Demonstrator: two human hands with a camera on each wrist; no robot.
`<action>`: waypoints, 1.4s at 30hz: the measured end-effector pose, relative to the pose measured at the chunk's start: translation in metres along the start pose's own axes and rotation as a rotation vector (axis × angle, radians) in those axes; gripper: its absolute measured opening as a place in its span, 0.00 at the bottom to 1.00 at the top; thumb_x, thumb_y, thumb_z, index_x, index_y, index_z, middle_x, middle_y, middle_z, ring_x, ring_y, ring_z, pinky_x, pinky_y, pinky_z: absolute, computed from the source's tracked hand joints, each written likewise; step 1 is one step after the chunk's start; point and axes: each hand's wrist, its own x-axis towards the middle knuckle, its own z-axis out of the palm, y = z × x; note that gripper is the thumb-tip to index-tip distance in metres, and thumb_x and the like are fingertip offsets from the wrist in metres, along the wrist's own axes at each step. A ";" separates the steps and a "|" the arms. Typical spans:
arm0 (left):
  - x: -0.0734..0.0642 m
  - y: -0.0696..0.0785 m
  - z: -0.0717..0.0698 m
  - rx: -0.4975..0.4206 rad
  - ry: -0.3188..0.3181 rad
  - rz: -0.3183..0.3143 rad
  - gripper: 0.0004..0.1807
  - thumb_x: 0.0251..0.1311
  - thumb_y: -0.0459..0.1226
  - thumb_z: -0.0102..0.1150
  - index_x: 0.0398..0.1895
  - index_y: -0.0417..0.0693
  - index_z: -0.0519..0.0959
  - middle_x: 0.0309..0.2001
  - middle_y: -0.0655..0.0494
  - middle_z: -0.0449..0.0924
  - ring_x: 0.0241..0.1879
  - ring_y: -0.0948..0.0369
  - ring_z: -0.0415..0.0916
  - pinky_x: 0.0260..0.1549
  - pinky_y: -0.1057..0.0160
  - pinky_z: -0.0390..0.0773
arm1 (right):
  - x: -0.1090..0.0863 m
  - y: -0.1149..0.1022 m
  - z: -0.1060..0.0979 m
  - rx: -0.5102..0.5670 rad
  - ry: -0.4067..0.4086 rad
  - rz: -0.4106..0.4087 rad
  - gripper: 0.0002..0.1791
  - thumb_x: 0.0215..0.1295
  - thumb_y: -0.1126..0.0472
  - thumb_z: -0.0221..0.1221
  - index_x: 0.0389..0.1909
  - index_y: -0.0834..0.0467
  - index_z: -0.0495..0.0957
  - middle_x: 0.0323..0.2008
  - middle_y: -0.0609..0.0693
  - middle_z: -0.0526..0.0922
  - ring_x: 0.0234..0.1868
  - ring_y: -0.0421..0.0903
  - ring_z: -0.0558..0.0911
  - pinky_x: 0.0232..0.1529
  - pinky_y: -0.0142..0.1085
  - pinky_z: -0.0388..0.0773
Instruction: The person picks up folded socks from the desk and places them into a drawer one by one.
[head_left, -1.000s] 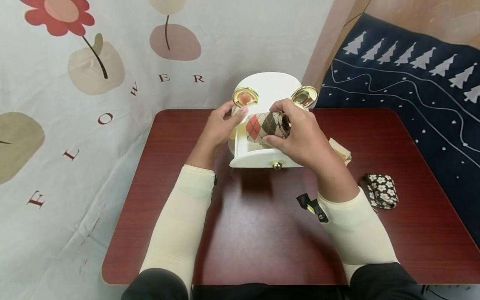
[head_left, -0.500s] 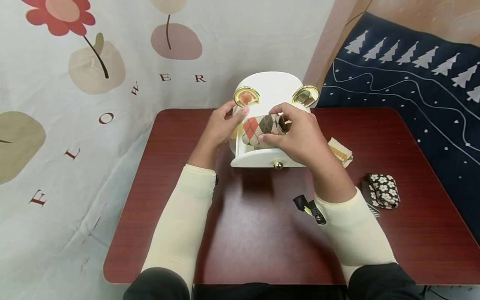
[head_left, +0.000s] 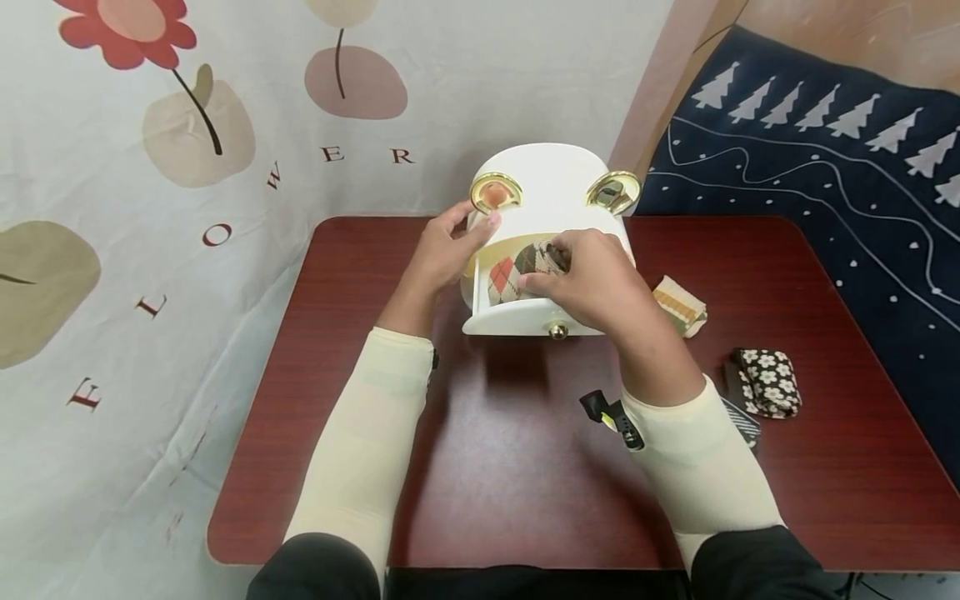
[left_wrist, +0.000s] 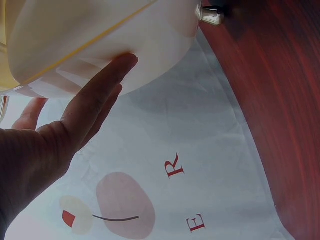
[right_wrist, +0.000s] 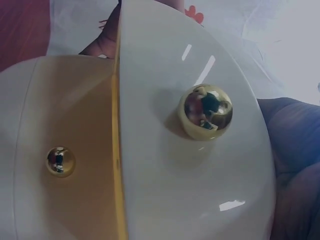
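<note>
A white rounded mini cabinet [head_left: 536,179] stands at the table's back, its drawer [head_left: 517,321] pulled out. My right hand [head_left: 600,275] pinches a rolled argyle sock [head_left: 504,279], red, dark green and beige, low inside the drawer; the hand covers the roll's right end. My left hand [head_left: 450,242] touches the cabinet's left side, with straight fingers [left_wrist: 97,92] along the white wall in the left wrist view. The right wrist view shows the drawer's gold knob [right_wrist: 206,112] close up, with part of my right hand [right_wrist: 297,165] behind the drawer front.
Two gold-rimmed round pieces [head_left: 495,193] stick up at the cabinet's top corners. Right of it on the red-brown table [head_left: 510,483] lie a yellow-cream folded fabric piece [head_left: 680,307], a black floral one [head_left: 767,383] and a grey striped one [head_left: 742,423] partly behind my sleeve.
My right hand has lowered the rolled argyle sock into the drawer and shifted slightly left. The left hand has stayed at the cabinet's side.
</note>
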 end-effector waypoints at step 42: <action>-0.001 -0.001 -0.002 0.011 -0.002 0.021 0.33 0.77 0.55 0.63 0.80 0.56 0.73 0.71 0.44 0.79 0.61 0.52 0.83 0.61 0.52 0.85 | 0.008 -0.036 -0.006 -0.468 -0.137 0.037 0.14 0.74 0.44 0.67 0.40 0.50 0.90 0.40 0.53 0.89 0.47 0.55 0.85 0.43 0.55 0.80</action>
